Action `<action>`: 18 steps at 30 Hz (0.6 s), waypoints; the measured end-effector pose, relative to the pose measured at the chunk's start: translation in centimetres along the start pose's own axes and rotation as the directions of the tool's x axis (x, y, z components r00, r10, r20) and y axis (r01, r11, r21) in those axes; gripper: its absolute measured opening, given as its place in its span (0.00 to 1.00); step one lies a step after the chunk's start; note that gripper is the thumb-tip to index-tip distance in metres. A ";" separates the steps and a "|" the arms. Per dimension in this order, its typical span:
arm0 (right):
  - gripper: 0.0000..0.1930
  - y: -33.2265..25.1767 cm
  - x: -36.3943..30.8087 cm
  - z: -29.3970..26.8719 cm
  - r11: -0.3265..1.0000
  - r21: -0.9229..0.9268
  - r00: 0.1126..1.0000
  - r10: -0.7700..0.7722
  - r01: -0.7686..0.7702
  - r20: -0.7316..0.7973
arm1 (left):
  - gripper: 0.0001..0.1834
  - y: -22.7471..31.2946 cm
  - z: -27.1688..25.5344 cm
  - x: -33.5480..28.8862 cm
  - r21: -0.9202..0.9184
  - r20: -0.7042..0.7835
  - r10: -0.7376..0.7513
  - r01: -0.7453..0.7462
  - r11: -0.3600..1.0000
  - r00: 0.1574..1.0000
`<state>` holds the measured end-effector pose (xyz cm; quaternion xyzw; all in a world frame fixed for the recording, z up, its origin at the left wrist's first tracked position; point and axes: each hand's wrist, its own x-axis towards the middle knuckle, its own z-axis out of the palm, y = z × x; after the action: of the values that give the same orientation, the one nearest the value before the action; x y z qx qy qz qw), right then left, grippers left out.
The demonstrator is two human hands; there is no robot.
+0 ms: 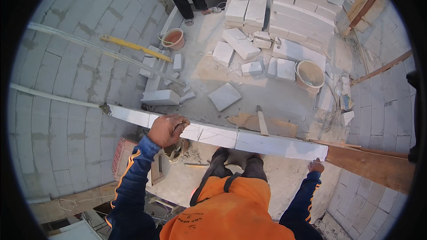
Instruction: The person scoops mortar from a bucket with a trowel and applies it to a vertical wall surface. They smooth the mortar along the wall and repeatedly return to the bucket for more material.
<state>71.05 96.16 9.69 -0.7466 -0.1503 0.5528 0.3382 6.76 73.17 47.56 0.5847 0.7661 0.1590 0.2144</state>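
Row of white blocks [218, 136]: uneven push or knock prob. the main risk

Row is seen crosswise in front of the legs, running from near the grey block wall [66, 133] at L to a brown board [369, 164] at R; hands are held well apart; left hand [167, 130] is placed over the L part of the row, fingers curled, but whether anything is gripped or pinched can't be told; right hand [316, 165] is held at the near edge by the R end, fingertips poss. touching, grip likewise unclear.

Blocks could be shifted out of line if more force is applied at one end than the other; how firmly they're bonded isn't shown, so joints might be opened; R end could be chipped if pressed against the board; flat tapered tool [262, 122], apparently leant on the far edge, could be dislodged by a jolt & dropped among the debris; the legs are kept v. close to the near side, so feet might be hit if a block were tipped that way; footing beyond might be spoiled by the loose block [224, 97] lying on the floor.
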 end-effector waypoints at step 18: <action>0.24 -3.5 -60.3 37.9 0.107 0.284 -0.297 0.127 0.953 0.947 | 0.07 -20.5 -22.3 -21.7 0.324 -0.735 -0.029 0.388 0.863 0.678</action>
<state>15.77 75.47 49.60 -0.0278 -0.8912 0.4527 0.0019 -16.81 47.01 59.65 0.4167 0.8667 0.1607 -0.2221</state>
